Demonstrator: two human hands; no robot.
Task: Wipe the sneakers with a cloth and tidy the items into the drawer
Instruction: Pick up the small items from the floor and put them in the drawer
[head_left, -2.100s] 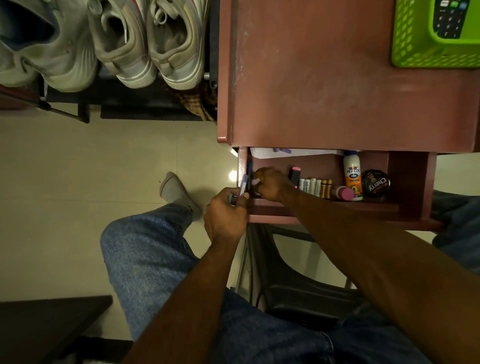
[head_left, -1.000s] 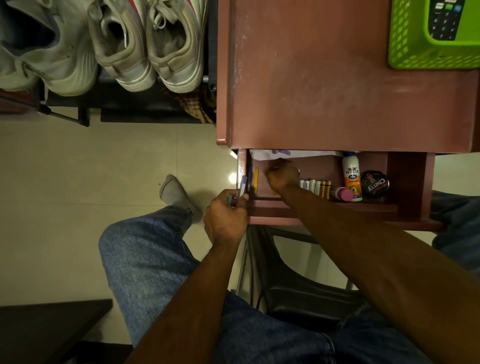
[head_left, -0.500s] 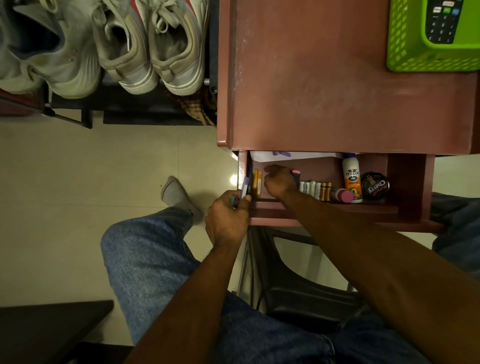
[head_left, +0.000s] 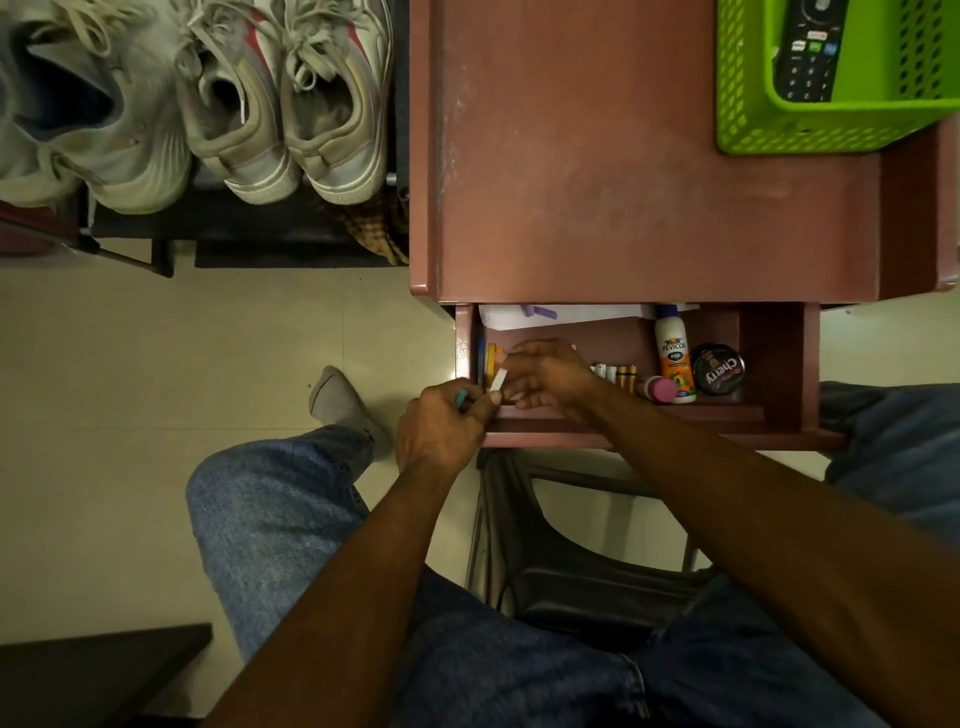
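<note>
Over the open drawer (head_left: 769, 364), the left hand (head_left: 441, 426) grips pens while the right hand (head_left: 545, 371) pinches a white one (head_left: 498, 379), seemingly mid-tidying; next, lay it beside the others.

Open drawer (head_left: 769, 364) seen from above. Both hands, left hand (head_left: 441, 431) and right hand (head_left: 545, 374), crowd its left end beside upright markers (head_left: 491, 361). Batteries (head_left: 615, 375), a glue bottle (head_left: 672, 358) and a polish tin (head_left: 718, 369) occupy the middle. The right compartment offers free room. The tabletop (head_left: 623, 156) overhangs the drawer's rear.
</note>
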